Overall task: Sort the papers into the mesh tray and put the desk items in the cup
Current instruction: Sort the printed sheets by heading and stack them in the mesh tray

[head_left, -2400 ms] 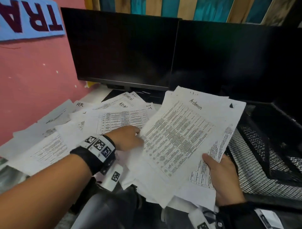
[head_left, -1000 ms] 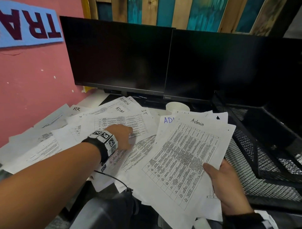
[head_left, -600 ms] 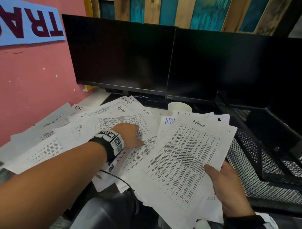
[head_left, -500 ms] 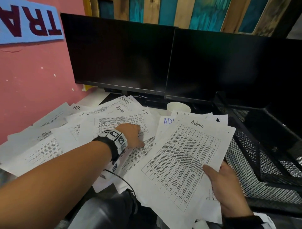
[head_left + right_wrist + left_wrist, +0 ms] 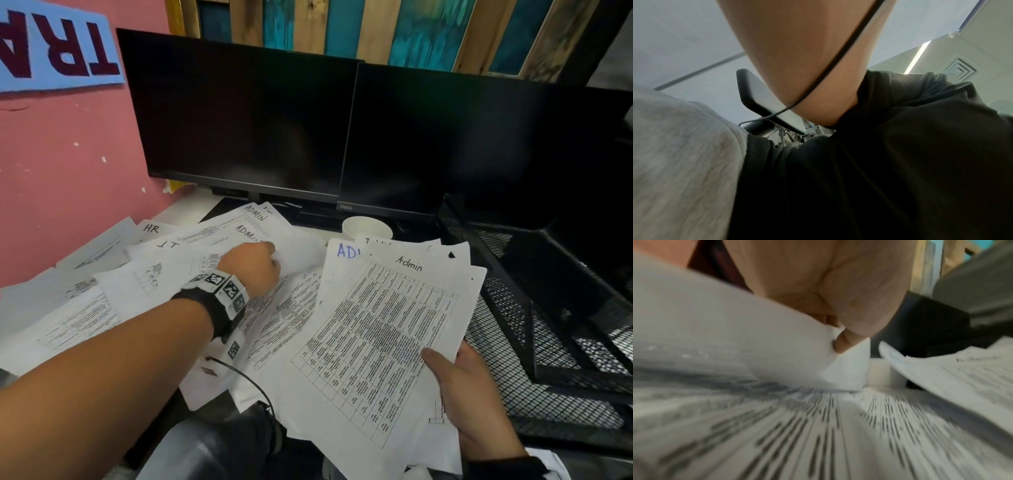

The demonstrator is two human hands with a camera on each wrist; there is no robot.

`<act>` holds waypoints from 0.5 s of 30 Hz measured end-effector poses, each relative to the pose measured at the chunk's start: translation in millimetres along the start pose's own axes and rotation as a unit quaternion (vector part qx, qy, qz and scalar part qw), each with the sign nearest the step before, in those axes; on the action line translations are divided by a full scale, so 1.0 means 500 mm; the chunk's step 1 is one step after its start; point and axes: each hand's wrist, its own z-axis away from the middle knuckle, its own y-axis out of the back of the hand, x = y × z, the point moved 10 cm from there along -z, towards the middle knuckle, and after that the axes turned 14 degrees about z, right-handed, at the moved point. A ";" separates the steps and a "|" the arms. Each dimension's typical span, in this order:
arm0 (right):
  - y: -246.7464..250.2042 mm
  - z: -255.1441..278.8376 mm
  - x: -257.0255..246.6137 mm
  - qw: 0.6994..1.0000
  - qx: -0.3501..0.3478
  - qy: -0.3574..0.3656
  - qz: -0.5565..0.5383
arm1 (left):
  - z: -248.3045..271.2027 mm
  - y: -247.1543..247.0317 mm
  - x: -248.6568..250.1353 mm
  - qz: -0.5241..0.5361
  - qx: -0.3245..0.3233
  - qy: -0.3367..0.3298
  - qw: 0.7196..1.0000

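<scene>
Printed sheets marked HR, IT and ADMIN lie scattered over the desk. My left hand reaches into the pile and pinches the corner of one sheet between thumb and fingers, lifting it off the sheets below. My right hand grips a stack of Admin papers by its lower right corner, thumb on top. The black mesh tray stands to the right of that stack. A white cup sits behind the papers below the monitors. The right wrist view shows only my arm and clothing.
Two dark monitors stand across the back of the desk. A pink wall closes the left side. A black cable runs from my left wrist band down to my lap.
My left hand has moved farther back and right over the pile and has taken hold of a sheet's corner. The stack in my right hand has lowered from its raised tilt and now stays put.
</scene>
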 end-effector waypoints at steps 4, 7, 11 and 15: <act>-0.007 -0.002 -0.006 0.999 -0.022 -0.013 -0.021 | 0.030 0.106 0.034 0.132 0.108 -0.006 0.985; -0.016 0.004 -0.031 0.999 -0.024 -0.004 -0.039 | 0.074 0.089 0.092 0.348 0.051 0.015 0.936; -0.052 0.016 -0.064 0.996 -0.037 0.003 -0.083 | 0.153 -0.017 0.225 0.437 -0.133 -0.040 0.888; -0.076 0.028 -0.101 0.992 -0.048 0.043 -0.107 | 0.199 -0.102 0.307 0.327 -0.200 -0.116 0.916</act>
